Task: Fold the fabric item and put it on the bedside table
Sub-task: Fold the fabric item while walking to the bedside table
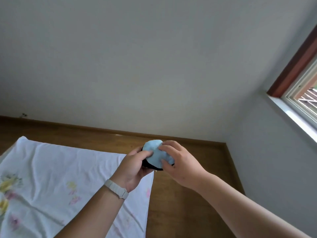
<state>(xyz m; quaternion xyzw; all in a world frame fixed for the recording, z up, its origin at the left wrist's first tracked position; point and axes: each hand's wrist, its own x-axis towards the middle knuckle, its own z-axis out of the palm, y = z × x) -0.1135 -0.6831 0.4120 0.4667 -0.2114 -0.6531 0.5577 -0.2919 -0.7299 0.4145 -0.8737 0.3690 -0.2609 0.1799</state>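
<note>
Wall point(137, 57): plain grey, fills the upper frame; one window point(301, 93) with a dark red-brown frame at the right edge.
Floor point(188, 194): brown wood, one band across mid-frame and down the lower centre.
Sheet point(51, 177): one, white with faint yellow and pink floral print, creased, spread at lower left.
Left hand point(135, 167): centre frame, one pale band point(116, 188) on the wrist, thumb and fingers closed on the bundle's left side.
Right hand point(178, 162): just right of centre, fingers curled over the bundle's right side and top.
Bundle point(154, 154): one fabric item, bunched into a small rounded lump, light blue on top, black beneath. Held in the air between both hands, over the sheet's far right corner, touching neither sheet nor floor.
</note>
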